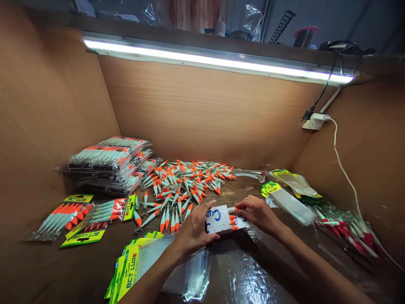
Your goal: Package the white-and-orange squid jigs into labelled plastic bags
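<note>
My left hand is wrapped round a small white box with blue handwriting, thumb along its near side. Orange tips of several lures stick out of the box's right end. There my right hand pinches a white-and-orange lure at its orange tip. Part of the box's right end lies behind my right fingers. Beyond the hands spreads a loose pile of orange-and-white lures. Below my left forearm lie clear plastic bags with yellow-green BCT LURE headers.
Filled lure packs are stacked at the back left, with loose filled bags in front. To the right lie more clear bags and red-and-white lures. A white cable hangs from the power socket.
</note>
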`<state>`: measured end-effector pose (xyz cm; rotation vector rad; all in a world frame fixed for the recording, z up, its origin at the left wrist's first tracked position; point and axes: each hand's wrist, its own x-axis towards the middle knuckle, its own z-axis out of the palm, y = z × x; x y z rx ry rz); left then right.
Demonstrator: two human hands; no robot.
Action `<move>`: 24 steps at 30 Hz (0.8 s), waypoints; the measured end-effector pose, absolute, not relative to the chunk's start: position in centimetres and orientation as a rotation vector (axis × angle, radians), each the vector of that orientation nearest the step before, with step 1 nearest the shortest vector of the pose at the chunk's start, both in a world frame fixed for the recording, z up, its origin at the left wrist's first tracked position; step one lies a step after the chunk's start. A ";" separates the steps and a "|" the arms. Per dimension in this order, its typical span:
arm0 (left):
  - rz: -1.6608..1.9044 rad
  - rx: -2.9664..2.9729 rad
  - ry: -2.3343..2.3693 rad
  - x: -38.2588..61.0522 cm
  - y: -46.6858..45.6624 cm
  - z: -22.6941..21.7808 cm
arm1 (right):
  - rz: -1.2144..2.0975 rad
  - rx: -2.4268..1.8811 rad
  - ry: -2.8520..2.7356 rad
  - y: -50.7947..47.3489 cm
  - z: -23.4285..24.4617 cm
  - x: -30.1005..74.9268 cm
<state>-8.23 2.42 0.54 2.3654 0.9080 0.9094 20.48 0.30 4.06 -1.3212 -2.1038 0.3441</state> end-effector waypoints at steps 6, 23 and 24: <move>0.874 2.385 0.893 -8.3 2.5 -0.2 | 0.282 -1.162 -2.394 1.6 3.5 18.2; 0.677 2.362 1.000 -8.8 1.6 1.0 | 0.120 -1.470 -2.235 19.5 8.2 6.6; 0.678 2.359 1.006 -8.8 1.5 1.0 | 0.101 -1.484 -2.241 20.3 8.5 5.8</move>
